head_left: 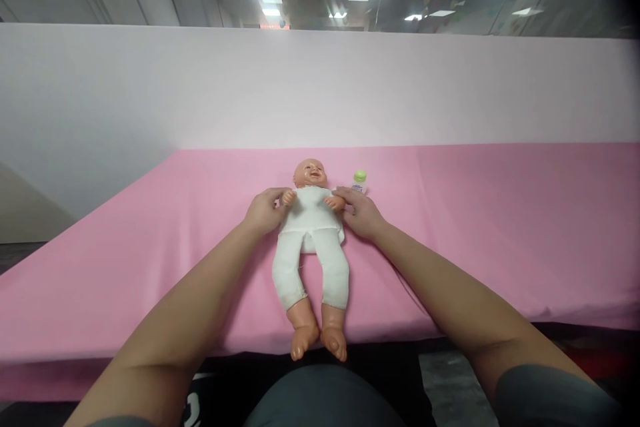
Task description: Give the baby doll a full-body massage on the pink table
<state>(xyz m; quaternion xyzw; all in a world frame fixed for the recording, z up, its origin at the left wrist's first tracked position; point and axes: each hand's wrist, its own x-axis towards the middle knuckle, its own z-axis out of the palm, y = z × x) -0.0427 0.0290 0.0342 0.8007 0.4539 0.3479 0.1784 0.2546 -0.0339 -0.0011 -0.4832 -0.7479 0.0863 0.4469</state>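
Note:
A baby doll [311, 217] with a white cloth body lies on its back on a pink-covered table, head away from me. Its bare feet reach the near edge. My left hand [267, 211] is at the doll's arm on the left, fingers closed around it. On the other side, my right hand [364, 215] holds the doll's other arm, thumb and fingers around it near the small hand. Just beyond my right hand stands a small bottle [359, 181] with a green cap, its lower part partly hidden by my fingers.
Pink cloth [480, 227] covers the wide table. A white partition [320, 90] rises along its far side, with glass above it reflecting ceiling lights. The table's front edge runs close to my body.

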